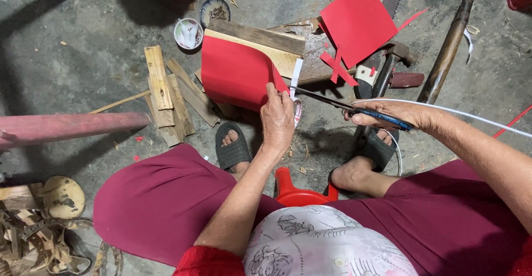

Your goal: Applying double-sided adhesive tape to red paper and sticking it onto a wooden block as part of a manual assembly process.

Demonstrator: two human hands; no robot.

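My left hand (277, 118) pinches the right edge of a curved red paper sheet (235, 72), holding it up above the floor. My right hand (388, 114) grips blue-handled scissors (338, 103), whose dark blades point left and meet the paper's edge just by my left fingers. A narrow white strip (295, 75) hangs along that cut edge. I sit on a low red stool (293, 190) with both feet in dark sandals on the concrete.
Another red sheet (357, 21) with cut strips lies on wooden boards (260, 38) ahead. Scrap wood (166, 90), a hammer (388, 65), a saw, a long wooden handle (449, 43), two small bowls (188, 32) and a reddish pole (66, 126) surround me.
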